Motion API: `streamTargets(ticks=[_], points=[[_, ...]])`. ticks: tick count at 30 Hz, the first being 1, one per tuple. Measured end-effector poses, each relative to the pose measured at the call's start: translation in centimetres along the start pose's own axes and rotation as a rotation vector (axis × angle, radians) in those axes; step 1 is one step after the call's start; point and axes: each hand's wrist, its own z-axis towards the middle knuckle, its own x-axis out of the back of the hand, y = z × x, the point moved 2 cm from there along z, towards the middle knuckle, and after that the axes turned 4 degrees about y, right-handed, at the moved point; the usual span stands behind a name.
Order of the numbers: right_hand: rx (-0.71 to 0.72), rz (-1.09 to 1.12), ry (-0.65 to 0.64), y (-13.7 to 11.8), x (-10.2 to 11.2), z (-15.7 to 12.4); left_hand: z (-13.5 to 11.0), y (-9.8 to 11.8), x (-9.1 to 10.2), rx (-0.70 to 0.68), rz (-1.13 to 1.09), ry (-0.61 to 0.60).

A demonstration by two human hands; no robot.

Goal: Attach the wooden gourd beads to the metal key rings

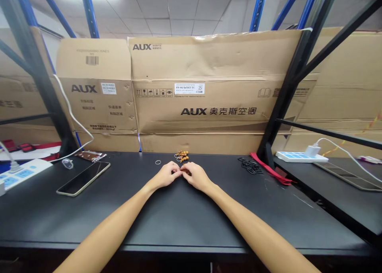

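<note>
My left hand [163, 176] and my right hand [195, 176] meet at the middle of a black table top [191, 221], fingertips almost touching. A small brown piece [185, 171] shows between them, pinched in my right hand's fingers. My left fingertips press close beside it, but what they grip is hidden. Just beyond my hands lies a small cluster of orange-brown gourd-shaped beads with metal rings [182, 156]. A single thin metal ring [158, 162] lies to the left of that cluster, above my left hand.
A pile of black rings [250, 166] and a red strap [270, 169] lie to the right. A smartphone [83, 178], clear case [67, 163] and brown packet [91, 156] lie to the left. Power strips [20, 173] sit at both sides. Cardboard boxes [209, 94] stand behind the table.
</note>
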Motion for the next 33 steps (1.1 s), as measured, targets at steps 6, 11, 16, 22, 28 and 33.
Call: streamTargets(ticks=[6, 11, 16, 22, 28, 33], points=[[-0.081, -0.03, 0.003, 0.6, 0.4, 0.0, -0.1, 0.1, 0.1, -0.016, 0.026, -0.007], [0.065, 0.024, -0.003, -0.9, 0.5, 0.0, 0.0, -0.3, -0.1, 0.034, 0.011, 0.012], [0.028, -0.024, -0.012, -0.2, 0.6, 0.1, 0.1, -0.5, 0.1, -0.004, -0.002, 0.014], [-0.023, -0.036, -0.012, 0.3, 0.7, 0.0, 0.0, -0.4, 0.0, -0.013, 0.021, 0.013], [0.005, -0.032, -0.041, -0.6, 0.9, 0.2, 0.0, -0.3, 0.0, -0.035, 0.025, 0.017], [-0.102, -0.134, -0.015, 0.8, 1.5, 0.2, -0.1, 0.5, 0.3, -0.091, 0.035, -0.027]])
